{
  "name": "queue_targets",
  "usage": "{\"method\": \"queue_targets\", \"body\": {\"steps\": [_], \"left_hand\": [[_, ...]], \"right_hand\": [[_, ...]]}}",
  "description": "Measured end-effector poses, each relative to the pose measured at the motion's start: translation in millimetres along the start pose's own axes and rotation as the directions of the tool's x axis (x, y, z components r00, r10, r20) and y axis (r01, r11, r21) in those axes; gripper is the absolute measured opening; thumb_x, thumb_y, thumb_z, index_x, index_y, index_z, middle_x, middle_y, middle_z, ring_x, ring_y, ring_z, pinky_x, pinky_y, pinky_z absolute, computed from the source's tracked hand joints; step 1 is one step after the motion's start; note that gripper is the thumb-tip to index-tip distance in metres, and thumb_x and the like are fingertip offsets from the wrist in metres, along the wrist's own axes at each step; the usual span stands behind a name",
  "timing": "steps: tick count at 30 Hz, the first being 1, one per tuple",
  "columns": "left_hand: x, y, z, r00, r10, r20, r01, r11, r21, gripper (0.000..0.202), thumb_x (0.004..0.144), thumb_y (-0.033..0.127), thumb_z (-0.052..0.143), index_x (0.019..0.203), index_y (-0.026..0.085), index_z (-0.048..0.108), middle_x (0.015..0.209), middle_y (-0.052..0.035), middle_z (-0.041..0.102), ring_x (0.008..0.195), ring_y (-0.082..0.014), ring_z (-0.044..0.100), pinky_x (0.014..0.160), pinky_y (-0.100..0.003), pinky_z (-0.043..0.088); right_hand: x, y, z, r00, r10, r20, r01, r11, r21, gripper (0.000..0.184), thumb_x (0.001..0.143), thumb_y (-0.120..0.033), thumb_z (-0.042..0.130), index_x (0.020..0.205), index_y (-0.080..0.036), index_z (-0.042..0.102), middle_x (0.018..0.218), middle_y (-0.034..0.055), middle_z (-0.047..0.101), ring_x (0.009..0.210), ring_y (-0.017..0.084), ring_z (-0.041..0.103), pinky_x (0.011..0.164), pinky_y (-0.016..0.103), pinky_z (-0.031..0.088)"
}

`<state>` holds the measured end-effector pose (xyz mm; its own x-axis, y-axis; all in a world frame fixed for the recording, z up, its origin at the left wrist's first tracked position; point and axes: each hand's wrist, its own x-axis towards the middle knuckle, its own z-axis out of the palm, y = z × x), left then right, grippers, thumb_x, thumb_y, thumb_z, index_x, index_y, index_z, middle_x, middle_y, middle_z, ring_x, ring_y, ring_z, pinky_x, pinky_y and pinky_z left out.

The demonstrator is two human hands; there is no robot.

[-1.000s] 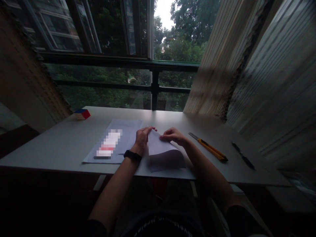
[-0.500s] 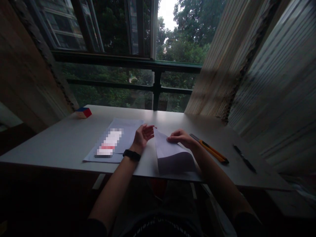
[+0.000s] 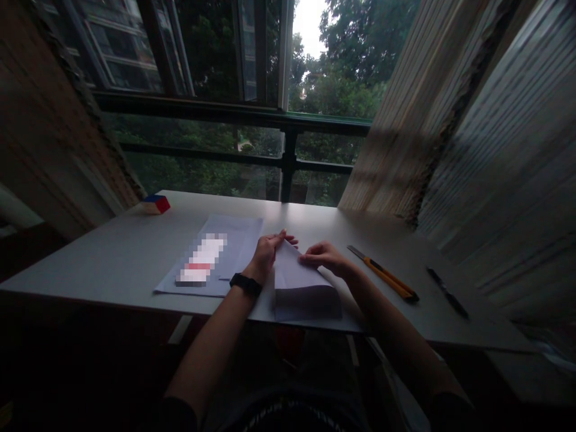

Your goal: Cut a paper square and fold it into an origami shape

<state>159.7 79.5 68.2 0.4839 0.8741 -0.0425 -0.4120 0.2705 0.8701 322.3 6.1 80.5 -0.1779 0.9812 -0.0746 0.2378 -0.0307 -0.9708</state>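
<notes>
One sheet (image 3: 293, 275), pinched by the right hand (image 3: 324, 258), touches the left hand (image 3: 265, 251), grip unclear.

No word, number or brand can be read for certain. A curved line of pale lettering (image 3: 275, 410) runs across the dark shirt (image 3: 292, 423) at the bottom edge, too dim and blurred to make out; the patch (image 3: 202, 261) over the left-hand paper (image 3: 245, 240) is pixelated, hiding any print there.
</notes>
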Motion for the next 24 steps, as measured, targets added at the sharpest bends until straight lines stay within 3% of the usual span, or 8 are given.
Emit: {"method": "queue_targets", "body": {"steps": [12,16,24], "left_hand": [[-2,0,3.0,0.999,-0.029,-0.042,0.028,0.999,-0.016,0.026,0.072,0.034,0.064,0.073,0.008,0.063,0.07,-0.0128,0.067,0.065,-0.0201,0.064,0.065,-0.033,0.05],[-1,0,2.4,0.996,0.007,-0.092,-0.009,1.0,-0.026,0.024,0.074,0.031,0.062,0.072,0.008,0.063,0.069,-0.0123,0.067,0.063,-0.0186,0.064,0.067,-0.032,0.05],[-1,-1,5.2,0.996,0.032,-0.085,-0.034,0.999,-0.021,0.025,0.074,0.033,0.061,0.07,0.008,0.062,0.07,-0.0126,0.068,0.063,-0.0187,0.064,0.067,-0.032,0.051]], "right_hand": [[-16,2,-4,1.0,0.012,-0.004,-0.012,0.999,-0.035,0.038,0.058,-0.048,0.069,0.058,-0.011,0.062,0.047,-0.0024,0.048,0.047,0.008,0.042,0.047,0.022,0.029],[-28,5,-7,0.999,0.029,-0.024,-0.03,0.998,-0.057,0.038,0.059,-0.048,0.068,0.055,-0.012,0.059,0.045,-0.0029,0.046,0.045,0.007,0.039,0.046,0.022,0.028],[-51,18,-18,0.995,0.067,-0.067,-0.074,0.992,-0.101,0.039,0.061,-0.05,0.066,0.055,-0.012,0.06,0.047,-0.001,0.049,0.045,0.008,0.041,0.045,0.022,0.028]]}}
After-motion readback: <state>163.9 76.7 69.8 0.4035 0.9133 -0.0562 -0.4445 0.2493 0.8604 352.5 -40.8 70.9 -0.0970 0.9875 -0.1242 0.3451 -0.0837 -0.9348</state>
